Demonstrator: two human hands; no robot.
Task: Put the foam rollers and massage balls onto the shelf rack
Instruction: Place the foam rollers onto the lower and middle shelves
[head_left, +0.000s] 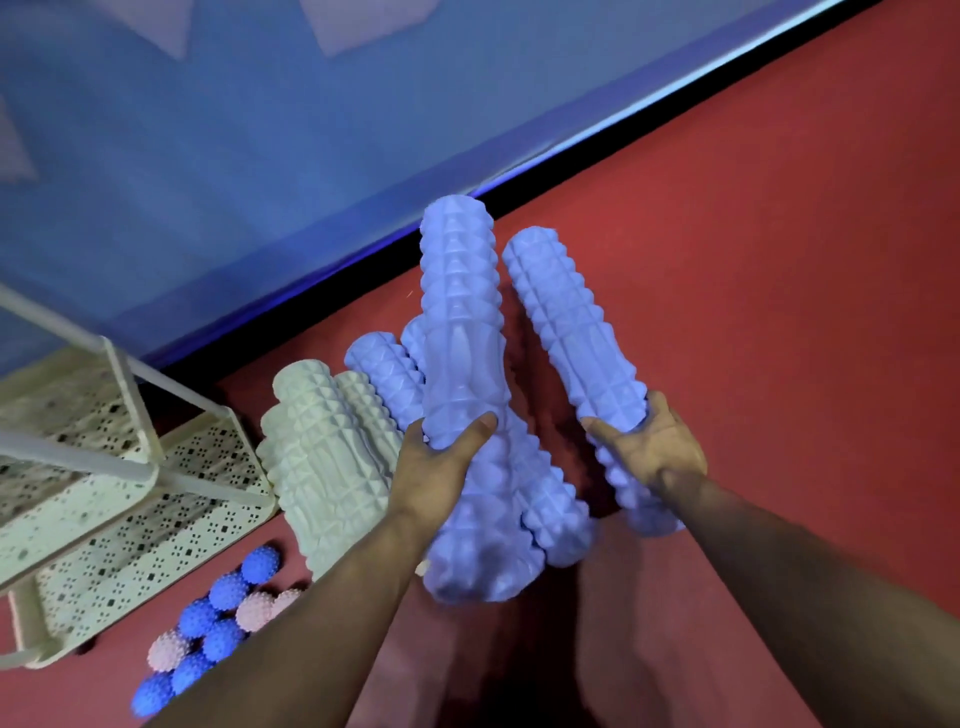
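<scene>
My left hand grips a long blue foam roller around its middle and holds it above the red floor. My right hand grips a second blue foam roller beside it, also lifted. More blue rollers lie on the floor beneath them. Two pale green rollers lie to the left of those. Several spiky massage balls, blue and pink, sit in a cluster at lower left. The pale perforated shelf rack stands at left with nothing on its visible tiers.
A blue wall with a dark skirting strip runs diagonally behind the rollers. Red floor stretches out to the right.
</scene>
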